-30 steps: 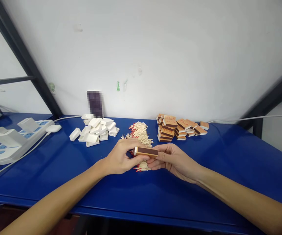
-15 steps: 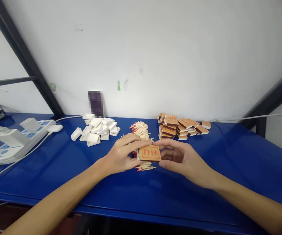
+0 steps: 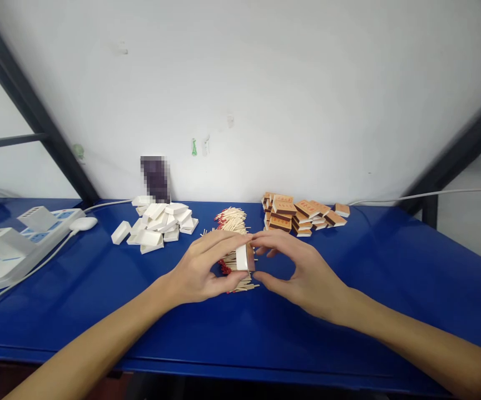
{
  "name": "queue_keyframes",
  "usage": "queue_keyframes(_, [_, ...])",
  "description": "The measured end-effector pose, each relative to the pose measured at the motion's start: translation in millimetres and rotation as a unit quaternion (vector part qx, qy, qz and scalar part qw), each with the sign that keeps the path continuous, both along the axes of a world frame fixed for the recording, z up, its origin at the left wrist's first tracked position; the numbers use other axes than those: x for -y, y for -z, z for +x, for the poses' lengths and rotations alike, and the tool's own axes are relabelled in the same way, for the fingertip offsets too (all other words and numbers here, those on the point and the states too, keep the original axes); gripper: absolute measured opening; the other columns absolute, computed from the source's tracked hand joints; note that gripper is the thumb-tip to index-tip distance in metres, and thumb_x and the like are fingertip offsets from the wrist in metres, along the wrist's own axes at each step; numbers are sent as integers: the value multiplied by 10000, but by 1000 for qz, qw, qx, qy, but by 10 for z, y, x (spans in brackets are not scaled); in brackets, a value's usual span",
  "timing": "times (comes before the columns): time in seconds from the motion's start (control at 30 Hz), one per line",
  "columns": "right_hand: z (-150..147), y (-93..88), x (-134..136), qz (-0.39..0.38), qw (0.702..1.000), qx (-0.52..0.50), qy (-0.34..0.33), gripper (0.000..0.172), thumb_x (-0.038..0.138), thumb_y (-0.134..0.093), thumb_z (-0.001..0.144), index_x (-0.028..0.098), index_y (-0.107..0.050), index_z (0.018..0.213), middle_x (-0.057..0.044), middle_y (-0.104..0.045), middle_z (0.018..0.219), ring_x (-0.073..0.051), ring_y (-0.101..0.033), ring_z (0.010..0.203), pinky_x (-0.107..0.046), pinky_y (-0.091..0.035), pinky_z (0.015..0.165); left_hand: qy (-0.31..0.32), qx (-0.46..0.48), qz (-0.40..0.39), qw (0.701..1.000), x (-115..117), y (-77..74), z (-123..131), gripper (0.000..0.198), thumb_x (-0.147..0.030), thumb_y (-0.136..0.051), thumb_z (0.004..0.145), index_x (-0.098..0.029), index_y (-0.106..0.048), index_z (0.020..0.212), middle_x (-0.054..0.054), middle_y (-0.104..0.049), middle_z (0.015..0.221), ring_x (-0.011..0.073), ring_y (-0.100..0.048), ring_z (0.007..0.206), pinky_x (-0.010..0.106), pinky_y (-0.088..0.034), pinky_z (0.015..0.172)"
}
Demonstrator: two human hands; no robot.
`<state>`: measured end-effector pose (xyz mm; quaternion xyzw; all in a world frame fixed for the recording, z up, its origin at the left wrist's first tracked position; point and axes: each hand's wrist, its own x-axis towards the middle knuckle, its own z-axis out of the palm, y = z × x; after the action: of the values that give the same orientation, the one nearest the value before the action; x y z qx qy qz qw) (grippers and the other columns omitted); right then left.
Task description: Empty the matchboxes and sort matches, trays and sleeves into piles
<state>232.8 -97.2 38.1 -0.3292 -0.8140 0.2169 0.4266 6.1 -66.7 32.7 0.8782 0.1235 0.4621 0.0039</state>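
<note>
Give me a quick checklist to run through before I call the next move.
1. Left hand has a grip on the matchbox: ok, thumb below, fingers above.
2. Right hand touches the matchbox: cannot tell; its thumb and fingertips are right beside it.
3. Matchbox fully closed: cannot tell; a white end faces the camera.
4. Loose matches clear of the hands: not ok, the left hand covers part of the pile from this view.
5. Orange boxes apart from the matches: ok, heaped to their right.
</note>
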Motion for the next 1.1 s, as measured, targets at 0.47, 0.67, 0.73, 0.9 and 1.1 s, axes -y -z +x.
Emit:
queue_keyframes(0.47, [-71, 105, -164, 23, 994, -102, 12, 277, 276, -804, 754, 248, -679, 999, -63, -745, 1073, -238, -702, 992, -413, -560, 935, -36, 21, -71, 997, -77, 120, -17, 718, -157, -685, 803, -234, -409, 1462, 120, -651, 1242, 223, -669, 1066, 399, -587, 936])
queue_keyframes(0.67, [-154, 100, -280, -124, 955, -269, 17, 228, 291, -850, 687, 220, -735, 871, -55, -765, 961, -221, -722, 933, -434, -577, 938, -15, 117, -252, 961, -74, 126, 54, 549, -202, -734, 811, -228, -531, 1320, 72, -689, 1074, 194, -690, 1015, 347, -615, 872])
queue_keyframes(0.73, [-197, 80, -330, -143, 949, -279, 22, 211, 289, -852, 674, 215, -754, 846, -60, -771, 951, -221, -726, 921, -439, -576, 939, -9, 128, -282, 951, -95, 127, 58, 507, -222, -741, 818, -216, -547, 1286, 73, -695, 1055, 195, -697, 1006, 342, -613, 865])
queue_keyframes(0.9, [-284, -15, -473, -154, 946, -285, 20, 199, 326, -838, 680, 205, -773, 824, -61, -780, 928, -215, -730, 877, -439, -584, 911, -14, 163, -323, 932, -192, 111, 42, 406, -279, -744, 834, -191, -596, 1202, 97, -700, 1120, 201, -700, 1004, 330, -602, 843])
queue_keyframes(1.1, [-294, -77, -568, -82, 968, -239, 6, 161, 349, -807, 726, 219, -786, 818, -61, -782, 933, -207, -726, 884, -420, -594, 883, -37, 174, -357, 917, -209, 84, 42, 292, -326, -720, 851, -177, -674, 1098, 96, -715, 1115, 211, -686, 1002, 341, -585, 848])
